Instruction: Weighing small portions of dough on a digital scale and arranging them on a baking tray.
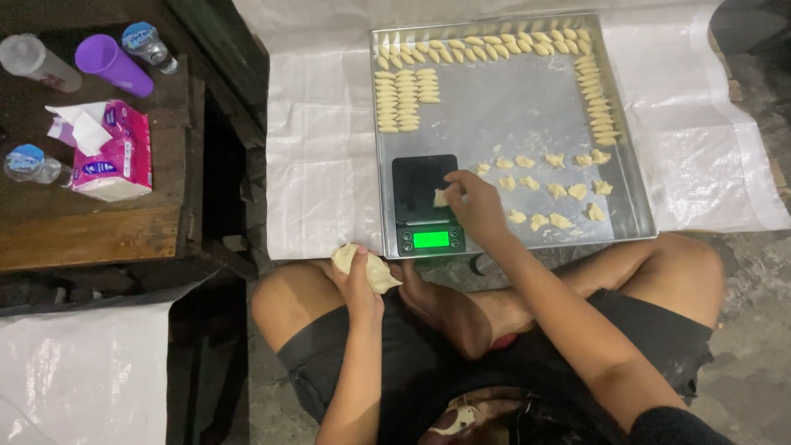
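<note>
Currently I see my right hand extended over the scale, fingertips pinched on a soft dough bit above its black platform. My left hand grips a pale dough lump near my knee, before the metal tray.

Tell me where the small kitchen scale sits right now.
In the head view, the black kitchen scale sits in the near left corner of the metal tray, just under the right hand, which holds a small dough piece over it.
</note>
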